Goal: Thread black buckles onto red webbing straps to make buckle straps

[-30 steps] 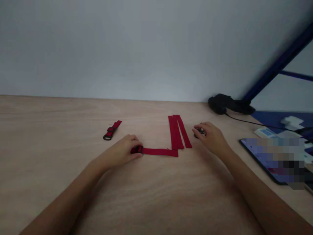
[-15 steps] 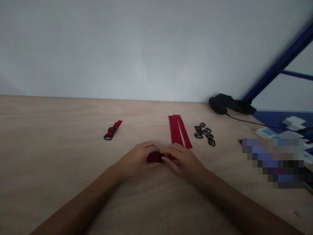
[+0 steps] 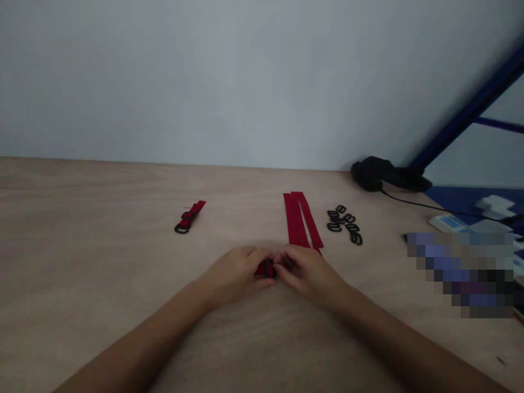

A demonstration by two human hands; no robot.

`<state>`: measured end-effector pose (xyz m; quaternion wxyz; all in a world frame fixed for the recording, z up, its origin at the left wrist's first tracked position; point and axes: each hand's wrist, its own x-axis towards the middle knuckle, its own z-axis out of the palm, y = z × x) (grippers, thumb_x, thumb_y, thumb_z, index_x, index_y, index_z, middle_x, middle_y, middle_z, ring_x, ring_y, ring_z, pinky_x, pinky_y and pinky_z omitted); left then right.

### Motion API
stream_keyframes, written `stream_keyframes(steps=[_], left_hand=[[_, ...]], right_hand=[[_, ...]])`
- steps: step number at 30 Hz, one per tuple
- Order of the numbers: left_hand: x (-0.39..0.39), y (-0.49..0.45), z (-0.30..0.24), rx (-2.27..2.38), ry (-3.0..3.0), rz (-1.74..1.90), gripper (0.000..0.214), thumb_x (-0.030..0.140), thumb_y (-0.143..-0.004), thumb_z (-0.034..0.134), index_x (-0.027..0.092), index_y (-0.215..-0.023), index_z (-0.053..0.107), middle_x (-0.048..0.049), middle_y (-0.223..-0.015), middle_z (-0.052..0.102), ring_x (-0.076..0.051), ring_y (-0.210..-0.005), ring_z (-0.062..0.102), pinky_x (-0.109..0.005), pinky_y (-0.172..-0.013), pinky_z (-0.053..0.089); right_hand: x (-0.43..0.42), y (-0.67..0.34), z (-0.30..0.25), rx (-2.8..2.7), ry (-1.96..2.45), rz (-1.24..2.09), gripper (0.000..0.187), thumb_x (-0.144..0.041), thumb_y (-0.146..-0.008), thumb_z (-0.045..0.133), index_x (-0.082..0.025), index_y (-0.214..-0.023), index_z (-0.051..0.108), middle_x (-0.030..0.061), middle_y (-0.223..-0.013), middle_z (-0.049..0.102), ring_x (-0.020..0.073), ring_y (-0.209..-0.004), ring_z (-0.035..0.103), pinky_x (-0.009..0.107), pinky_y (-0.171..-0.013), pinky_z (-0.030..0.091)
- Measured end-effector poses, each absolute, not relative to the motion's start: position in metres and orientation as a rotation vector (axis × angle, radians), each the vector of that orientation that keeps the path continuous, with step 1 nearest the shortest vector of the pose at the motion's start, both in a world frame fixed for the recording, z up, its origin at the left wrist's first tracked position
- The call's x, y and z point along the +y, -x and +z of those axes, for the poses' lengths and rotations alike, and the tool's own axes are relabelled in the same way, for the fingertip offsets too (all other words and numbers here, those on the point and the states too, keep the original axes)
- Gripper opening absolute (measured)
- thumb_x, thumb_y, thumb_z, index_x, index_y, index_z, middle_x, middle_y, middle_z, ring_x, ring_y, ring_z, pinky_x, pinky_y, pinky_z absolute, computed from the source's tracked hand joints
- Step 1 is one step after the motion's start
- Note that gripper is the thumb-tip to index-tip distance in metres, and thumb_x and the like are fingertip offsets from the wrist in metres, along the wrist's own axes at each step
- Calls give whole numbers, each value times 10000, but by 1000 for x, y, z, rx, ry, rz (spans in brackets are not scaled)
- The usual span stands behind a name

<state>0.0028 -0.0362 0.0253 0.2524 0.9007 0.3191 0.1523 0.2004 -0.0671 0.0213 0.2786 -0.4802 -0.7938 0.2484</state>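
1. The short red strap (image 3: 262,269) lies between the 2 hands, just above the table, with a black buckle (image 3: 269,268) on it. The left hand (image 3: 235,275) and right hand (image 3: 309,274) come in from the lower corners and meet around it. The buckle sits slightly nearer the left hand.
2. The left fingers (image 3: 256,257) and right fingers (image 3: 289,263) are curled and pressed together, pinching the strap and buckle from both sides. Exactly which fingertip grips which part is hidden.
3. Most of the strap is covered by the hands. Its short visible stretch appears to run across between them, but its full long axis cannot be told.
4. Just beyond the right hand, 2 or more long red straps (image 3: 297,221) lie side by side on the pale wooden table (image 3: 102,262), running away from the person.
5. To their right is a small scattered group of black buckles (image 3: 344,225). Well to the left lies a shorter red strap with a black ring (image 3: 188,217).
6. Farther off on the right are a black object (image 3: 376,173) with a thin cable (image 3: 413,203), a blue sheet (image 3: 458,199), and a pixelated patch (image 3: 460,273) hiding whatever lies there.
7. Behind everything rises a plain pale wall (image 3: 245,82), crossed at the upper right by a dark blue bar (image 3: 466,117).
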Motion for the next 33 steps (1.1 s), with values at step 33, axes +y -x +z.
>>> stream_keyframes(steps=[33], left_hand=[[-27,2,27,749,-2459,550,273,298,-833,654,167,-1071,630,-64,-957,690,-184,-843,631,-290,-770,491]], right_hand=[[-67,-205,19,-2152,1230,729,58,-118,-782,581,-172,-761,574,0,-675,607,117,-578,552,206,-528,403]])
